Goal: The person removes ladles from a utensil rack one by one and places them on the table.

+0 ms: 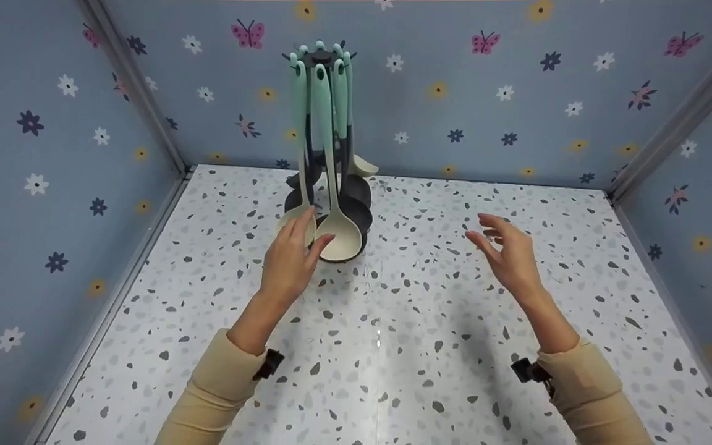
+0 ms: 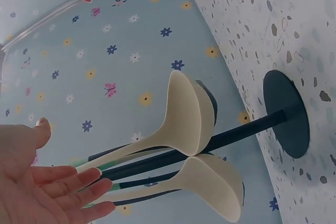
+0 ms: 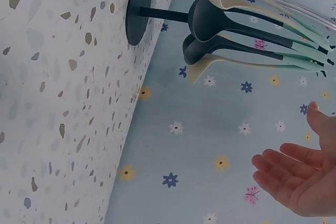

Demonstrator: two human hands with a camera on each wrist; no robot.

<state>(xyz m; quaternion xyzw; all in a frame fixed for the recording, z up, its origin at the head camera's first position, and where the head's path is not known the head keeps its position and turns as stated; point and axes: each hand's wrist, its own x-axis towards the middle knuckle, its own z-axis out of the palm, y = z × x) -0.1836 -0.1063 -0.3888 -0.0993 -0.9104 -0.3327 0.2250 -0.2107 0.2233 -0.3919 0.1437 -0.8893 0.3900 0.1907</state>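
A rack of hanging ladles stands at the back of the table; mint handles (image 1: 323, 111) gather at its dark top hub (image 1: 321, 58). Cream ladles (image 1: 340, 238) and dark grey ladles (image 3: 210, 19) hang round a dark post (image 2: 236, 134) on a round base (image 2: 286, 114). My left hand (image 1: 285, 262) is in front of the rack with fingers extended and holds nothing. In the head view it overlaps a cream ladle; the left wrist view shows no grip on it. My right hand (image 1: 512, 256) hovers to the right, apart from the rack, fingers loosely bent and nothing held.
The white speckled tabletop (image 1: 418, 371) stretches around and in front of the rack. Behind it rises a blue wall (image 1: 430, 117) with flowers and butterflies; similar panels flank the left and right edges. A small dark device (image 1: 269, 364) sits at each wrist.
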